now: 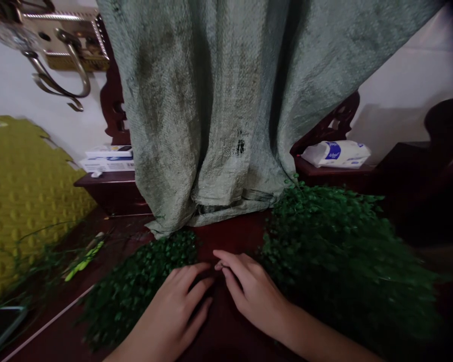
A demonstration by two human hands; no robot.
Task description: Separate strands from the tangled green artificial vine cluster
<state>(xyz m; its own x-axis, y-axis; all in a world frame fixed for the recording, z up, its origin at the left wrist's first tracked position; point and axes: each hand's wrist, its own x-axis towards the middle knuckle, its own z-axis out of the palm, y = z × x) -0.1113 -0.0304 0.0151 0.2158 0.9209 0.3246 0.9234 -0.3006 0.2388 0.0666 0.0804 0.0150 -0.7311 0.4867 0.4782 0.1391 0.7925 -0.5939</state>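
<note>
In the lower middle of the head view, my left hand is palm down with its fingers spread. It lies over the right edge of a leafy green bunch and seems to hold nothing. Close beside it, my right hand has its index finger stretched forward and the thumb bent in toward small tips that look like fingertips or a tiny bit of something. What it pinches, if anything, I cannot make out. A larger heap of green foliage spreads to its right. Dark red wood shows between the two green piles.
A grey woven sack hangs behind. White boxes sit on a ledge to the left, a tissue pack on the right one. A yellow foam mat, a yellow-green handled tool, loose stems and a thin pale rod are leftward.
</note>
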